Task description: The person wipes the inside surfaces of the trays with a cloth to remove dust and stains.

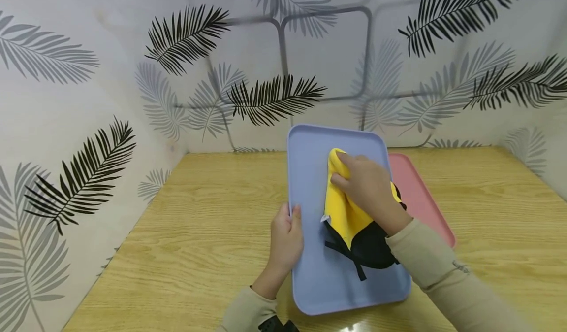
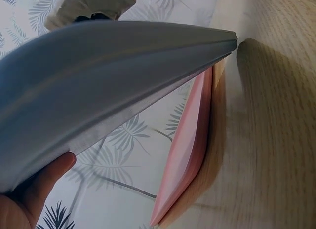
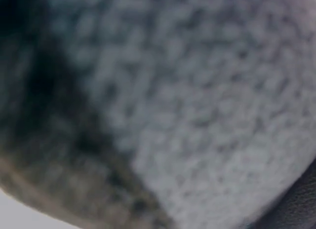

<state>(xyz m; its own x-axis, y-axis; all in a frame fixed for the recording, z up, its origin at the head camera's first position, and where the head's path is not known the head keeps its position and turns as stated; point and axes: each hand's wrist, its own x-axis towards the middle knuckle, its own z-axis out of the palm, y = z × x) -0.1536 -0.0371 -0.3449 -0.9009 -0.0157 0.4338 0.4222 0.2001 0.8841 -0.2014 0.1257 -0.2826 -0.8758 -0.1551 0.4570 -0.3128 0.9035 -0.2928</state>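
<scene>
A light blue rectangular tray point(image 1: 310, 184) is tilted up above the wooden table, its inner face toward me. My left hand point(image 1: 287, 238) grips its left edge, thumb over the rim. In the left wrist view the tray point(image 2: 113, 71) shows from its side, with the left thumb point(image 2: 52, 177) at its rim. My right hand point(image 1: 369, 184) holds a yellow-and-black fabric piece point(image 1: 337, 211) against the tray's inner face. Black straps and a small white tag hang from the fabric. The right wrist view is filled by blurred, textured fabric point(image 3: 212, 105).
A pink tray point(image 1: 414, 196) lies on the wooden table point(image 1: 212, 214) behind the blue one, partly hidden by it. Leaf-patterned sheeting point(image 1: 110, 51) forms the back and left side, close to the table's edges.
</scene>
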